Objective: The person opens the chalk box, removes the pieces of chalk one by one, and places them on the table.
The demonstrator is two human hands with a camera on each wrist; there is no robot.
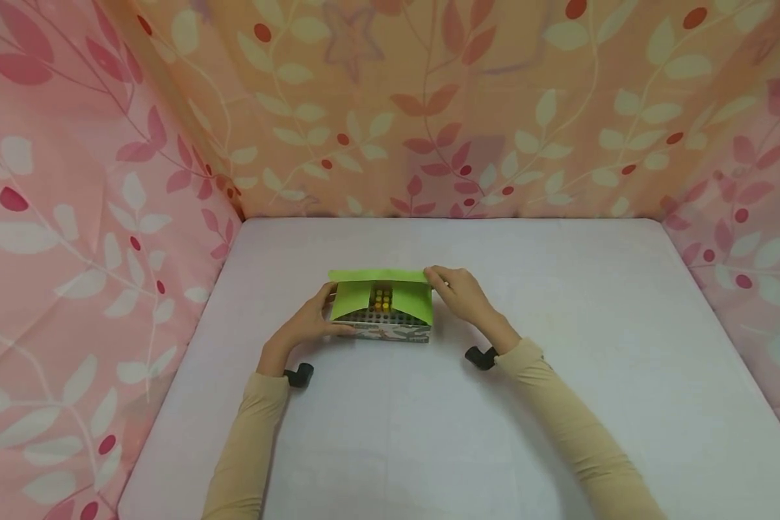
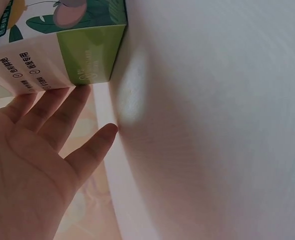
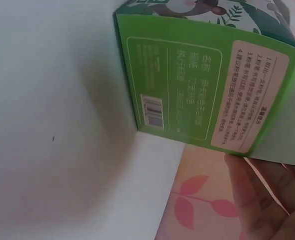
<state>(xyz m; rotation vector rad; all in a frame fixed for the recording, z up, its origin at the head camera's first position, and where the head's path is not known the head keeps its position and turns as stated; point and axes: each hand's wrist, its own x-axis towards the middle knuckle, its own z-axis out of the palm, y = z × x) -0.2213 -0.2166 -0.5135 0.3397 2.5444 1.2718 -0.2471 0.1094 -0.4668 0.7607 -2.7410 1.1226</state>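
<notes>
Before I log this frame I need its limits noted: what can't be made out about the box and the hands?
- Box contents: head view shows only a few small yellow-orange pieces between the green flaps; too small to identify.
- Right hand: its wrist view cuts it off at the edge; the flap hides the fingertips.
- Left hand: fingers straight against the box end; thumb out of frame.
- Box print: too small and blurred in both wrist views.
</notes>
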